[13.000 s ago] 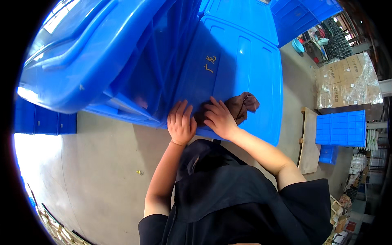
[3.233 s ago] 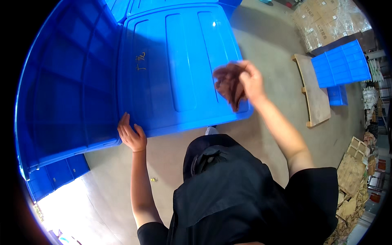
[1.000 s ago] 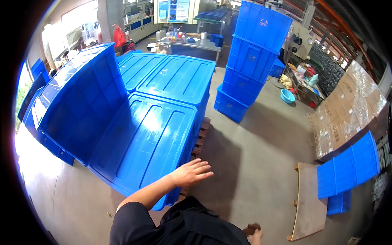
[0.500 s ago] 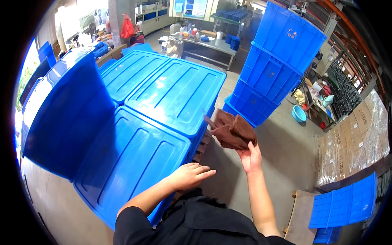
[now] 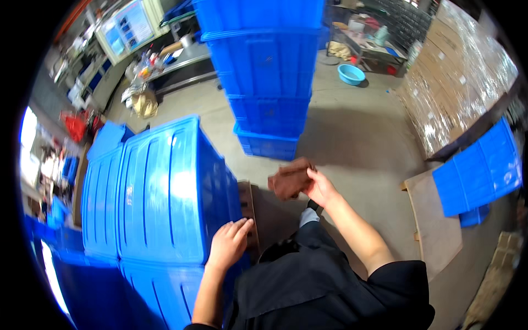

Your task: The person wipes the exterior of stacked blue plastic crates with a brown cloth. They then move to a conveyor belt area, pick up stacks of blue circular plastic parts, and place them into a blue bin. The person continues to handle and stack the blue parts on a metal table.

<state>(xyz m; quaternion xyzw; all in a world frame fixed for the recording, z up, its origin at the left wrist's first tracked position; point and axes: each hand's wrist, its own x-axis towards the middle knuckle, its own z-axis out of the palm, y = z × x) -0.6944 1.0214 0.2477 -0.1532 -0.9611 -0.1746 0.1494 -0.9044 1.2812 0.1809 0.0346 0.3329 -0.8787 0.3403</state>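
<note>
A crumpled brown cloth [image 5: 290, 180] is pinched in my right hand [image 5: 322, 190], held out in front of my body above the floor. My left hand [image 5: 230, 246] has its fingers stretched out and holds nothing. It hovers by the side of a large blue lidded bin [image 5: 159, 203]; whether it touches the bin I cannot tell. More blue lidded bins adjoin that one on the left, with ridged lids. Ahead of the cloth rises a tall stack of blue plastic crates [image 5: 267, 66].
A wooden pallet [image 5: 250, 212] shows beside the bins. On the right are film-wrapped cartons [image 5: 440, 82], a blue crate [image 5: 476, 170] and a wooden board [image 5: 434, 220]. A light-blue basin [image 5: 351, 74] sits on the floor farther back. A cluttered metal table [image 5: 192, 55] stands behind the stack.
My view has swung to the right, so the bins now lie at the left and the crate stack is straight ahead. The brown cloth has stayed in my right hand.
</note>
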